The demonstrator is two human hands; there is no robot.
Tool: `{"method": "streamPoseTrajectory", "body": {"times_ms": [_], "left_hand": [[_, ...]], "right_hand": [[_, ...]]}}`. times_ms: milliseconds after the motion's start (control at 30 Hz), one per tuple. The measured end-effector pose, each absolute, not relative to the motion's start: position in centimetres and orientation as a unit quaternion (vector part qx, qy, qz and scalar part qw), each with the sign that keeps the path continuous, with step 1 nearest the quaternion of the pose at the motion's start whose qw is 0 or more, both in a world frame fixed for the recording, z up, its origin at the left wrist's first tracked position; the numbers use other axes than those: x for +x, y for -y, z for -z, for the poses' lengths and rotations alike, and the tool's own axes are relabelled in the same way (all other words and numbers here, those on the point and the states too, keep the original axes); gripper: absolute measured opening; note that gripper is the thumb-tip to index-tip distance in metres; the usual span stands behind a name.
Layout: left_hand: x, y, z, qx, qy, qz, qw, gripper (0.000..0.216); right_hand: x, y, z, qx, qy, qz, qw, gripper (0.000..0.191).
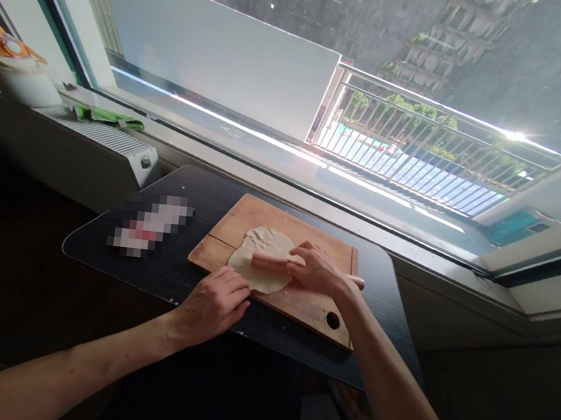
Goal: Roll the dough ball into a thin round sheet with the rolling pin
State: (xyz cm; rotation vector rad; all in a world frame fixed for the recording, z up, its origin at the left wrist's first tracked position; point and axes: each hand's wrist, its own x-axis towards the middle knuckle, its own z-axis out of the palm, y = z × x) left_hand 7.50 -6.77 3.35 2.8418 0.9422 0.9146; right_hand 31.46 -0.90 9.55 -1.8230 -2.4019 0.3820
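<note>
A thin sheet of dough (266,238) lies on a wooden cutting board (312,312), with a wrinkled far edge. My right hand (318,269) is closed around a wooden rolling pin (267,262). The pin's left end rests across the dough, its other end sticks out to the right of the hand, and its middle is hidden. At the near left edge of the dough, my left hand (220,298) is closed with bent fingers, gripping the edge. The fingertips are partly hidden.
The board stands on a dark table (152,290) beside a large window. A pixelated item (151,226) lies on the table's left. Beyond are a radiator (107,138), a green cloth (110,117) and a white container (26,83).
</note>
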Motion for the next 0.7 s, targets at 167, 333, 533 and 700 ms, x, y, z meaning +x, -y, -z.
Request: {"method": "streamPoseTrajectory", "body": {"times_ms": [167, 333, 533, 700], "left_hand": [[6.8, 4.7, -3.4, 0.854, -0.406, -0.323, -0.046, 0.019], [5.9, 3.7, -2.5, 0.833, -0.45, -0.32, -0.015, 0.018], [5.5, 4.2, -1.7, 0.819, -0.469, -0.329, 0.027, 0.02], [5.2, 3.9, -1.7, 0.823, -0.461, -0.328, 0.045, 0.02]], "right_hand": [[26.4, -0.3, -7.3, -0.637, 0.745, -0.041, 0.192, 0.036], [24.2, 1.4, -4.0, -0.624, 0.755, 0.01, 0.201, 0.039], [24.6, -2.3, -4.9, -0.656, 0.725, 0.031, 0.208, 0.035], [24.5, -1.2, -4.5, -0.618, 0.763, 0.022, 0.186, 0.032]]}}
